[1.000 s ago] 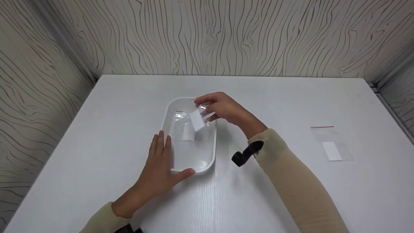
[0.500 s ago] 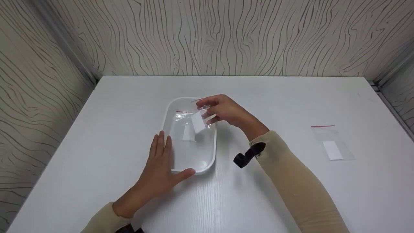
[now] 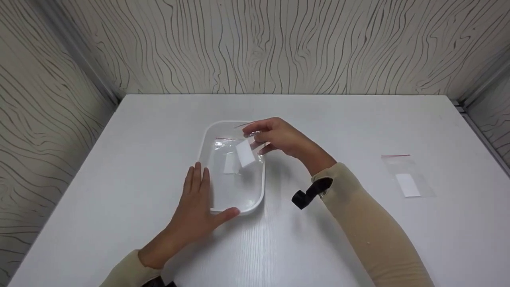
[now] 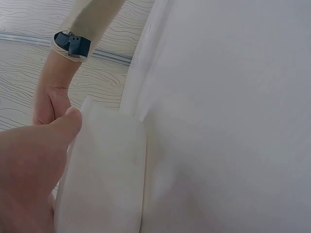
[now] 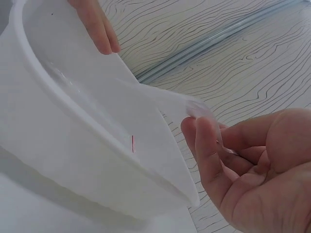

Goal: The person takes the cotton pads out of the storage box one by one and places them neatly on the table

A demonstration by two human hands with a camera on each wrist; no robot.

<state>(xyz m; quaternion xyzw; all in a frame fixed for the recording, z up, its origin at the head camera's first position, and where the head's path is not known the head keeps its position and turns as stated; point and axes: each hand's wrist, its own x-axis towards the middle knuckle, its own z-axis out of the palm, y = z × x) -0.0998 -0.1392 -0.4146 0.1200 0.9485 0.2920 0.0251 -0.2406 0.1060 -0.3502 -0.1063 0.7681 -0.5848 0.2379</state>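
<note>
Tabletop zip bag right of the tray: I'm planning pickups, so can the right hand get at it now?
Probably not freely: the right hand pinches a different zip bag over the white tray, though nothing covers the tabletop zip bag.

Pretty simple setup tbh. Plain white counter (image 3: pixel 338 123) stretching well out past the left hand (image 3: pixel 195 211) and right hand (image 3: pixel 281 137), with a faint streaky sheen on it between them, toward the near side. Straight beyond both is a cream-ish back wall (image 3: pixel 255 44) covered in dark wavy woodgrain lines. Left wall (image 3: pixel 44 131), out on the left hand's side, has the same print, and a grey metal strip (image 3: pixel 81 54) runs down that corner. Light's soft and greyish, shadows kinda blurry.
</note>
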